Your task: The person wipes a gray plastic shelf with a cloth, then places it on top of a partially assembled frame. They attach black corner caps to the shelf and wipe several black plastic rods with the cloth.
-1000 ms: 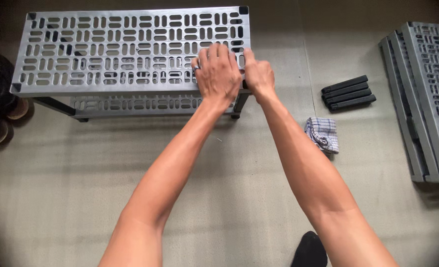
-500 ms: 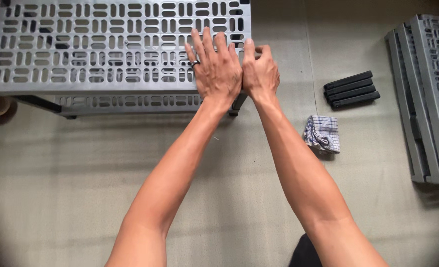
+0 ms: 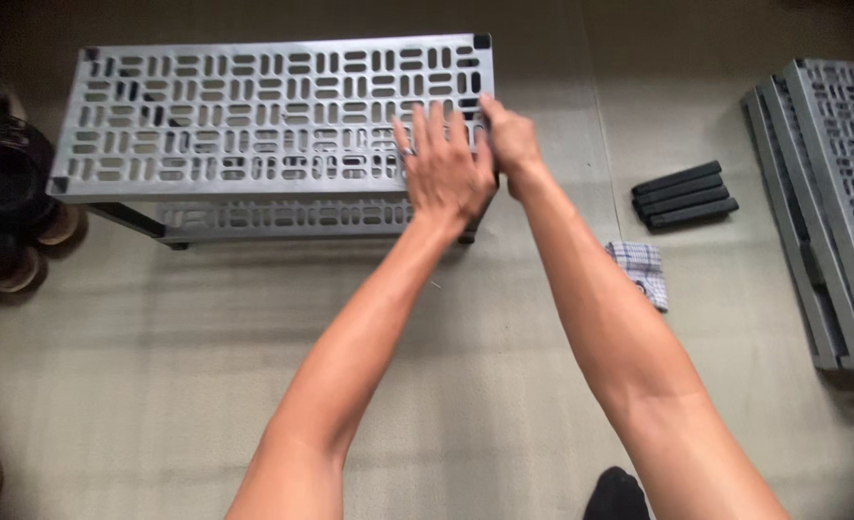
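The head view looks down on a grey slotted shelf rack (image 3: 263,116) that stands on the floor (image 3: 254,366). Its long axis runs from left to right across the picture, and the top panel lies flat and faces up. A lower panel (image 3: 283,214) of the same kind shows under its near edge, with dark legs at the corners.

The left hand (image 3: 443,169) lies flat on the right part of the top panel, fingers spread and pointing away from the person; its grip is released, only pressing on the panel. A ring shows on one finger. The right hand (image 3: 510,138) is just beside it, at the right edge of the panel near the far corner. Its fingers curl on this edge, so the grip is clenched around the rim of the rack.

The floor is beige carpet. To the right lie a bundle of black bars (image 3: 684,195), a small checked cloth (image 3: 641,270), and further right two more grey slotted panels (image 3: 831,202), well apart from the rack. At the left border some shoes (image 3: 8,193) stand in shadow.

Compared with the frame half a second earlier, the rack sits more to the right and lower in the picture, and both hands remain at the same corner.
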